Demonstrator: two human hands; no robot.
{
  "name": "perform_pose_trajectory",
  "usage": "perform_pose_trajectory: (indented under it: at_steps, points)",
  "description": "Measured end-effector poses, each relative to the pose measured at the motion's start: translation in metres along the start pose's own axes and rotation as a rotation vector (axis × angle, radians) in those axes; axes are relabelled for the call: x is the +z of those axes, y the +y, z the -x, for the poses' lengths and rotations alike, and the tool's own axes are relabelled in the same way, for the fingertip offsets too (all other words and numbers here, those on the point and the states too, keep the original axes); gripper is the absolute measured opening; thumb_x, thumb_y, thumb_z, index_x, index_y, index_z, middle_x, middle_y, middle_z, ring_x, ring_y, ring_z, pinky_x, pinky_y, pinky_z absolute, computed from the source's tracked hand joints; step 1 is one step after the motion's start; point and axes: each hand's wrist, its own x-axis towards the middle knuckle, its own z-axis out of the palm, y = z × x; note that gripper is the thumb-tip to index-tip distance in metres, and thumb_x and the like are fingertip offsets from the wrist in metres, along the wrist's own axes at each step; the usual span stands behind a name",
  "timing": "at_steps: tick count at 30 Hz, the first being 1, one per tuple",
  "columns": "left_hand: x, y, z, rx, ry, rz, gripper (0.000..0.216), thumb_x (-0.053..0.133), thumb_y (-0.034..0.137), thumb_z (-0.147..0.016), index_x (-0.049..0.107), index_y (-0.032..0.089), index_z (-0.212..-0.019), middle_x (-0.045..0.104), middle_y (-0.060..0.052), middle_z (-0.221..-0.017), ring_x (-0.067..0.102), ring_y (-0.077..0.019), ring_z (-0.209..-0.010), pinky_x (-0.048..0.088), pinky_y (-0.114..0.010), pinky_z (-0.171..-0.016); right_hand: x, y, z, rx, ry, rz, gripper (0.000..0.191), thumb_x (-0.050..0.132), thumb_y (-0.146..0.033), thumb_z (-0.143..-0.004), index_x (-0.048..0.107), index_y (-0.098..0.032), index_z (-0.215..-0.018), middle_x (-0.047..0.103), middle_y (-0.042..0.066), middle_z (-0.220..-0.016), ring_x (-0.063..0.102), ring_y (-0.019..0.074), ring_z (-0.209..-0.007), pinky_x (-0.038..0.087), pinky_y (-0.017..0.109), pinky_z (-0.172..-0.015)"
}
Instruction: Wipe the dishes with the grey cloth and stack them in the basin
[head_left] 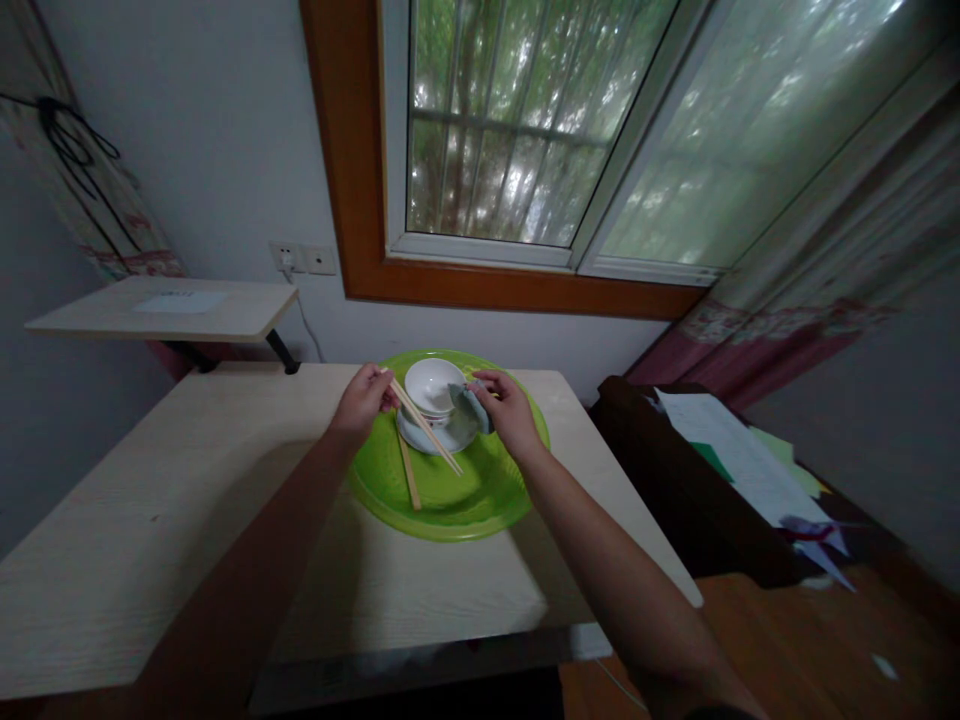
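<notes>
My left hand (361, 405) is closed on the upper ends of a pair of light wooden chopsticks (426, 428), whose tips slant down to the right over a bright green basin (450, 532). A grey-green cloth (471, 408) is pinched in my right hand (511, 412), beside the bowls and apart from the chopsticks. Inside the basin, a white bowl (433, 384) sits on top of what looks like another bowl, on a pale plate (438, 438). Another wooden chopstick or pair (408, 468) lies against the basin's bottom, left of centre.
The basin stands on a pale wooden table (247, 520) below a window. A small raised shelf (180, 308) with a paper on it is at the back left. Dark brown furniture (645, 470) holding papers (742, 450) stands beyond the table's right edge.
</notes>
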Motion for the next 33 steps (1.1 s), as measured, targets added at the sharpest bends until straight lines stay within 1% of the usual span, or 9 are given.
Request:
perform_pose_trajectory:
  at_steps: [5, 7, 10, 12, 15, 18, 24, 30, 33]
  points:
    - [0.010, 0.000, 0.006, -0.011, -0.284, -0.120, 0.034, 0.067, 0.047, -0.082, 0.049, 0.019, -0.085, 0.069, -0.001, -0.074, 0.067, -0.0139, -0.057, 0.041, -0.021, -0.046, 0.006, -0.003, 0.003, -0.041, -0.072, -0.085, 0.030, 0.074, -0.041, -0.078, 0.065, -0.022, -0.100, 0.070, 0.002, -0.094, 0.063, 0.0169, -0.084, 0.051, 0.029, -0.076]
    - [0.012, 0.000, 0.008, -0.007, -0.363, -0.159, 0.033, 0.066, 0.048, -0.083, 0.051, 0.018, -0.087, 0.072, -0.004, -0.083, 0.068, -0.0140, -0.058, 0.042, -0.022, -0.047, 0.008, 0.000, 0.004, -0.071, -0.105, -0.055, 0.027, 0.073, -0.039, -0.080, 0.063, -0.023, -0.099, 0.069, 0.003, -0.098, 0.062, 0.0165, -0.086, 0.051, 0.029, -0.078]
    - [0.013, -0.001, 0.010, 0.002, -0.429, -0.178, 0.032, 0.064, 0.047, -0.084, 0.053, 0.018, -0.089, 0.074, -0.006, -0.087, 0.068, -0.0136, -0.056, 0.041, -0.022, -0.046, 0.010, 0.003, 0.007, -0.119, -0.135, 0.023, 0.027, 0.073, -0.038, -0.081, 0.059, -0.023, -0.099, 0.067, 0.004, -0.107, 0.060, 0.0156, -0.086, 0.050, 0.029, -0.077]
    - [0.013, -0.001, 0.011, 0.001, -0.441, -0.181, 0.031, 0.065, 0.046, -0.084, 0.054, 0.018, -0.089, 0.074, -0.006, -0.087, 0.068, -0.0137, -0.056, 0.040, -0.021, -0.045, 0.011, 0.004, 0.010, -0.138, -0.178, 0.082, 0.026, 0.073, -0.038, -0.082, 0.059, -0.023, -0.097, 0.066, 0.003, -0.105, 0.060, 0.0155, -0.085, 0.049, 0.028, -0.076]
    - [0.013, -0.001, 0.012, 0.000, -0.447, -0.183, 0.031, 0.066, 0.046, -0.083, 0.056, 0.018, -0.089, 0.074, -0.006, -0.086, 0.069, -0.0147, -0.058, 0.041, -0.021, -0.046, 0.012, 0.004, 0.013, -0.138, -0.305, 0.161, 0.024, 0.072, -0.040, -0.082, 0.061, -0.022, -0.093, 0.065, 0.001, -0.093, 0.060, 0.0163, -0.084, 0.047, 0.029, -0.076]
    - [0.013, -0.001, 0.013, 0.027, -0.425, -0.192, 0.027, 0.064, 0.043, -0.085, 0.057, 0.017, -0.090, 0.074, -0.006, -0.084, 0.070, -0.0158, -0.060, 0.043, -0.022, -0.047, 0.011, 0.005, 0.014, -0.137, -0.379, 0.221, 0.025, 0.073, -0.038, -0.081, 0.062, -0.021, -0.096, 0.066, 0.001, -0.093, 0.061, 0.0170, -0.085, 0.046, 0.029, -0.076]
    - [0.013, 0.001, 0.013, 0.035, -0.391, -0.217, 0.029, 0.064, 0.044, -0.085, 0.055, 0.018, -0.090, 0.073, -0.006, -0.084, 0.070, -0.0155, -0.059, 0.045, -0.022, -0.047, 0.009, 0.008, 0.013, -0.181, -0.347, 0.338, 0.027, 0.074, -0.034, -0.079, 0.061, -0.022, -0.099, 0.065, -0.001, -0.087, 0.058, 0.0162, -0.078, 0.044, 0.028, -0.072]
    - [0.014, 0.003, 0.013, -0.038, -0.469, -0.180, 0.040, 0.063, 0.055, -0.085, 0.054, 0.016, -0.092, 0.073, -0.006, -0.080, 0.066, -0.0127, -0.051, 0.045, -0.021, -0.044, 0.008, 0.010, 0.014, -0.194, -0.365, 0.385, 0.026, 0.072, -0.032, -0.081, 0.059, -0.021, -0.101, 0.066, 0.000, -0.089, 0.058, 0.0155, -0.077, 0.044, 0.027, -0.071]
    - [0.014, 0.004, 0.014, -0.073, -0.471, -0.169, 0.044, 0.062, 0.058, -0.084, 0.055, 0.015, -0.092, 0.073, -0.006, -0.075, 0.066, -0.0138, -0.050, 0.045, -0.021, -0.043, 0.009, 0.010, 0.014, -0.221, -0.378, 0.430, 0.023, 0.071, -0.029, -0.081, 0.059, -0.021, -0.100, 0.067, 0.001, -0.091, 0.059, 0.0159, -0.078, 0.044, 0.027, -0.072]
